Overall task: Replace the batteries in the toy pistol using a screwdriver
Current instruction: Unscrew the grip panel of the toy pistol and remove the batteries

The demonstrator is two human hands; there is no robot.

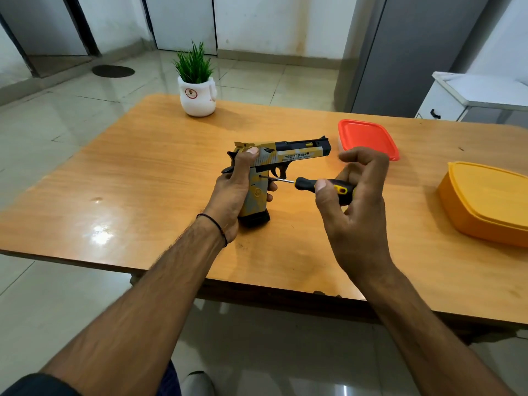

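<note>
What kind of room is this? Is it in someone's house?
Probably a home, maybe a kitchen or dining corner. There is a wooden table with an orange food box on it, a tall grey cabinet that looks like a fridge, and a shiny tiled floor.

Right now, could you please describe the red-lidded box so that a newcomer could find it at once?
Start at the wooden table and look to its right half, just beyond the right hand holding the screwdriver. The red-lidded box sits there, near the muzzle of the toy pistol. Unlike the bigger, all-orange box nearer the right edge, its lid is bright red.
</note>
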